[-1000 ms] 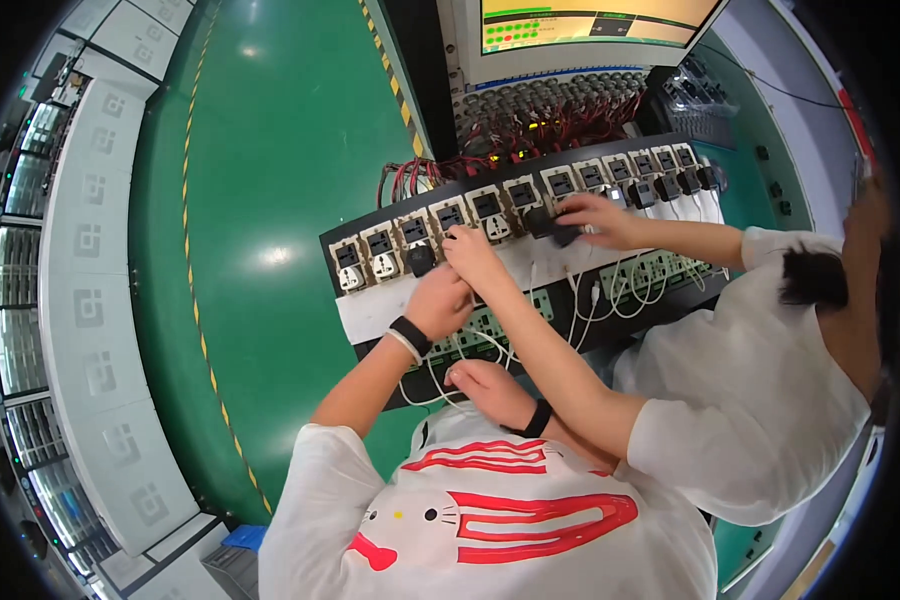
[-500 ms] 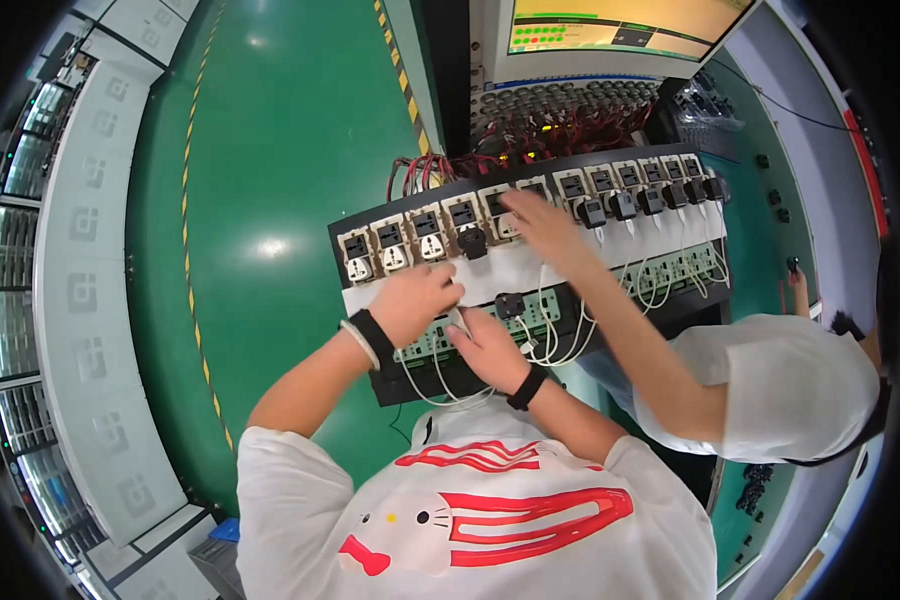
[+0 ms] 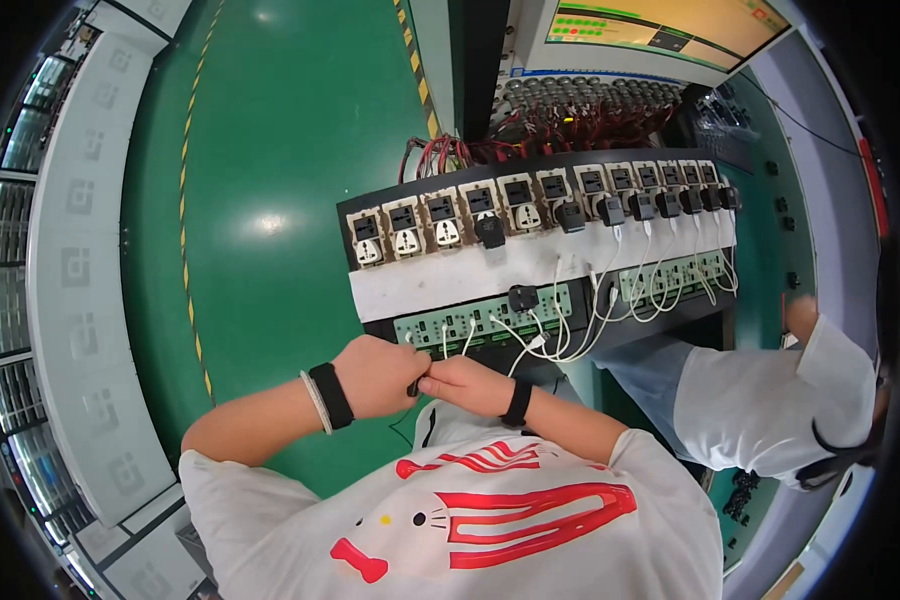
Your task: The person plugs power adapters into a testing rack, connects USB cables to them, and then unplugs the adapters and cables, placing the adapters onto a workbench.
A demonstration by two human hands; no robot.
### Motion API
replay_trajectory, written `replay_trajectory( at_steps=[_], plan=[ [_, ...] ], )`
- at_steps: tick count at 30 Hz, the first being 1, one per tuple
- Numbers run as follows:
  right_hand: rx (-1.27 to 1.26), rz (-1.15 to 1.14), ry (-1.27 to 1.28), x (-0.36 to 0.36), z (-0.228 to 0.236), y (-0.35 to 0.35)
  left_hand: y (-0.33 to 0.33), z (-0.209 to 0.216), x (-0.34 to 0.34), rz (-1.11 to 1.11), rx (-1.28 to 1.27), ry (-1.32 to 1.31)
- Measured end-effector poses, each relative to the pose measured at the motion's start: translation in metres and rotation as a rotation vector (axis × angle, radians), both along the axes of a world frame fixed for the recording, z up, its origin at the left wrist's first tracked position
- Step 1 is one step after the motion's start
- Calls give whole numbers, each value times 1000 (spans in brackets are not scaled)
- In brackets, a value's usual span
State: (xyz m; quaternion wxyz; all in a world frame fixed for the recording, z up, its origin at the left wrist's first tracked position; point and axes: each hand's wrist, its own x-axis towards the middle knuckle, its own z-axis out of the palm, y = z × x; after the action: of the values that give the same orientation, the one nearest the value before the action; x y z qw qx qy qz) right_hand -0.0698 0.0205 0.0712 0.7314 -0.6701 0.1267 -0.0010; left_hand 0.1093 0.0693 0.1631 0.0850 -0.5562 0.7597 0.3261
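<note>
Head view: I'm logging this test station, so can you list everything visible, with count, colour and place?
Socket panel: one, black with a white strip, ahead of the hands.
Wall sockets: a row, beige, along the panel top; the left few empty.
Plug adapters: several, black, in the middle and right sockets.
Loose adapter: one, black, on the white strip.
Cables: several, white, hanging to the green port strip.
Wires: a bundle, red, behind the panel.
Screen: one, top right.
Floor: green with yellow lines.
Co-worker's sleeve: white, at right.
Left hand: closed, black wristband.
Right hand: closed, meeting the left on a small dark item.
</note>
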Motion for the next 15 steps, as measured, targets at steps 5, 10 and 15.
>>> replay_trajectory(
  at_steps=[5, 10, 15],
  plan=[
    [-54, -149, 338, -82, -35, -21, 7, -2, 162, 699, -440, -299],
    [-260, -70, 132, -57, -15, -48, 3, -68, 156, 1383, -106, 829],
    [-877, -450, 403, -58, -14, -77, 9, -162, 94, 1254, -205, 948]
  ],
)
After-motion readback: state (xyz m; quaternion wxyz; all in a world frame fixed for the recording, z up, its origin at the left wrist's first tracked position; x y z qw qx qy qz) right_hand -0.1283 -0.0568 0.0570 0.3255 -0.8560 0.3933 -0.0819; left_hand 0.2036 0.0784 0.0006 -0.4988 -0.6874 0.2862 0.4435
